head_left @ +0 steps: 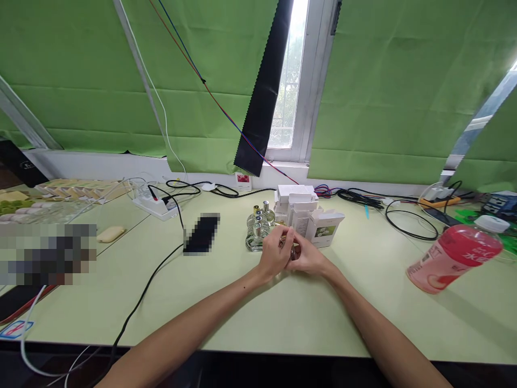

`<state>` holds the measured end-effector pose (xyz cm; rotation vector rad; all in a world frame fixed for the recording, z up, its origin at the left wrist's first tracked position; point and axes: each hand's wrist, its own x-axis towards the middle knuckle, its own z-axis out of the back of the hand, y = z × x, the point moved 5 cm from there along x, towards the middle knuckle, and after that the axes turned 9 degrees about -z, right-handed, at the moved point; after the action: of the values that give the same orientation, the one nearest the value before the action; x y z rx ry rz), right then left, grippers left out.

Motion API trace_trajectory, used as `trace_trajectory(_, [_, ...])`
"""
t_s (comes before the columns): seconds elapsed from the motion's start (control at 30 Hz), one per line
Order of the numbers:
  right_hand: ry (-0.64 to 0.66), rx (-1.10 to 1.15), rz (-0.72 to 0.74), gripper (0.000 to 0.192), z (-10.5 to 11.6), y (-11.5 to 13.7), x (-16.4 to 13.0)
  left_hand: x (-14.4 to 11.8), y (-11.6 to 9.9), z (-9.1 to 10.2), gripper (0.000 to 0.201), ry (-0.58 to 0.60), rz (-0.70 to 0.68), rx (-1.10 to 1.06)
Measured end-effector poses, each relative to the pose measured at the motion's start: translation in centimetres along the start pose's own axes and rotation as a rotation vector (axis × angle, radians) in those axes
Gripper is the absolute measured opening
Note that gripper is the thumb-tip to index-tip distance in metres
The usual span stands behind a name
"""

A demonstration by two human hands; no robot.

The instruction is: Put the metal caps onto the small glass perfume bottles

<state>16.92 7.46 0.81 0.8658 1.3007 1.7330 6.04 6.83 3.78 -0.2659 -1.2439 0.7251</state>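
In the head view we saw our left hand (275,252) and right hand (307,257) brought together near the middle of the tabletop (242,307), fingers curled around a small object (291,251) held between them. It was mostly hidden by the fingers; only a dark, slightly shiny bit showed, so we could not tell its exact form. Both hands gripped narrowly, closed on that object.

Just beyond the left hand stood a cluster of clear glass perfume bottles (258,230) with metal spray tops, uncapped, the liquid inside looking nearly colourless. Just beyond the right hand stood a group of small white cartons (307,213), several with top flaps open; what they contained was not visible. One carton with a floral print (325,228) lay nearest the right hand.

Toward the right edge a pink plastic bottle (454,257) with a white cap appeared tilted, its contents hidden by the label. Toward the far left, a white power strip (155,205) fed a black cable (149,280) running to the near edge.
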Motion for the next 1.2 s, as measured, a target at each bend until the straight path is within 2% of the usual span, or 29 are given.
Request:
trace_trajectory(0.1, [-0.035, -0.050, 0.010, 0.078, 0.2, 0.0, 0.0, 0.5, -0.5, 1.1, 0.025, -0.041, -0.076, 0.032])
trace_trajectory(0.23, [-0.021, -0.083, -0.037, 0.084, 0.2, -0.3, -0.1, 0.9, -0.6, 3.7, 0.026, -0.121, -0.098, 0.102])
trace_trajectory(0.4, [-0.042, -0.108, -0.063, 0.083, 0.1, -0.7, -0.1, 0.2, 0.3, 5.7, 0.027, -0.085, -0.125, 0.171])
trace_trajectory(0.57, [-0.057, -0.110, -0.045, 0.080, -0.4, -0.7, -0.1, -0.6, 1.0, 5.7, 0.019, -0.057, -0.151, 0.140])
trace_trajectory(0.8, [-0.063, -0.083, -0.023, 0.083, -1.0, -0.6, -0.1, -0.5, 0.5, 5.6, 0.024, 0.026, -0.253, 0.154])
trace_trajectory(1.2, [-0.071, -0.108, -0.031, 0.083, -0.9, 0.0, -0.4, -0.7, 0.3, 5.3, 0.014, 0.025, -0.265, 0.178])
